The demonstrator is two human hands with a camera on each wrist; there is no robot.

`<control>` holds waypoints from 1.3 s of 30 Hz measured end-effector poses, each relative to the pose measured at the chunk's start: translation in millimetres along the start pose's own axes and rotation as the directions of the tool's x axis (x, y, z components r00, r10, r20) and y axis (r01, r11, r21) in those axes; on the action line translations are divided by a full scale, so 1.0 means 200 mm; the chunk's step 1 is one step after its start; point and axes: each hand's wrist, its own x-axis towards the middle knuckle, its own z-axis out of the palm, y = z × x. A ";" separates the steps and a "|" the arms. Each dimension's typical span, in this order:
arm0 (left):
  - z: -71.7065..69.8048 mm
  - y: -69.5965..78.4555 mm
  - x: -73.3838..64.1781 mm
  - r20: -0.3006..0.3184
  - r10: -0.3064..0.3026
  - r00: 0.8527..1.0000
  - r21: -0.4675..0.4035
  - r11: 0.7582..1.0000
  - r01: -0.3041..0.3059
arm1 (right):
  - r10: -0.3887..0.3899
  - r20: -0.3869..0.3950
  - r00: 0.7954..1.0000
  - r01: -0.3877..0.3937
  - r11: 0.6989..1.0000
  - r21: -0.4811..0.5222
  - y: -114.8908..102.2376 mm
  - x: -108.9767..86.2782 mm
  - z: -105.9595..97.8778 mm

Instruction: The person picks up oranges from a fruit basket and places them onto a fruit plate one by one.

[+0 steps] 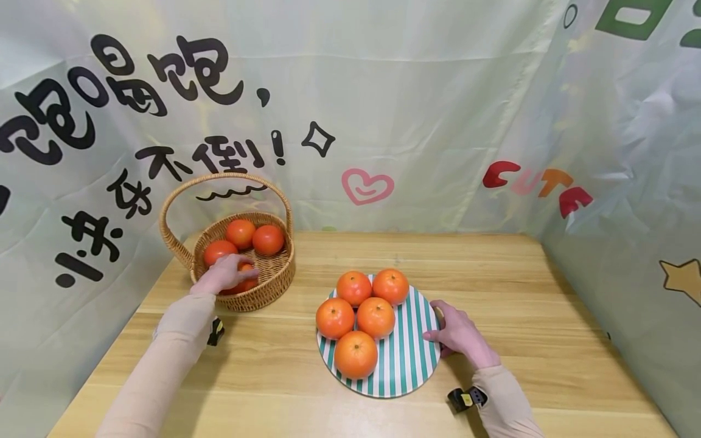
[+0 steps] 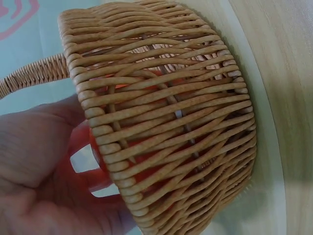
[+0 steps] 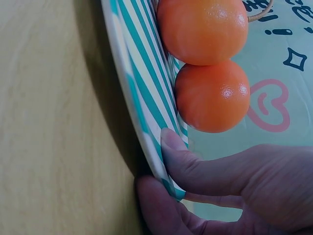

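Note:
My left hand (image 1: 226, 275) reaches over the near rim of a wicker basket (image 1: 274, 289). Its fingers curl round a tomato (image 1: 247, 285) inside; the basket's woven wall partly hides that grip in the left wrist view. Other red tomatoes (image 1: 241, 233) lie deeper in the basket. On the right, my right hand (image 1: 459, 331) pinches the edge of a round plate (image 1: 411, 359) with green and white stripes. Its thumb (image 3: 183, 164) lies on the plate's top, with fingers beneath the rim. Several oranges (image 1: 356, 354) sit grouped on the plate's left half.
Both the basket and the plate are on a wooden table (image 1: 296, 377). The basket's tall arched handle (image 1: 227, 176) rises over its opening. A printed cloth backdrop (image 1: 427, 121) stands behind and at both sides of the table.

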 end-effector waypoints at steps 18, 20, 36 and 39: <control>0.04 -0.05 0.01 -0.085 0.055 0.995 -0.029 0.998 -0.057 | 0.004 -0.003 1.000 -0.004 1.000 0.001 0.00 0.00 0.00; 0.03 -0.05 0.01 -0.072 0.039 0.997 -0.045 0.998 -0.042 | 0.005 -0.001 1.000 -0.005 1.000 -0.001 0.00 0.00 0.00; 0.06 -0.03 0.00 -0.166 -0.084 0.983 -0.121 0.991 0.064 | 0.008 -0.007 1.000 -0.008 1.000 0.002 0.00 0.00 0.00; 0.07 -0.02 0.00 -0.263 -0.074 0.962 -0.120 0.992 0.044 | 0.001 -0.007 1.000 -0.001 1.000 0.005 0.00 0.00 0.00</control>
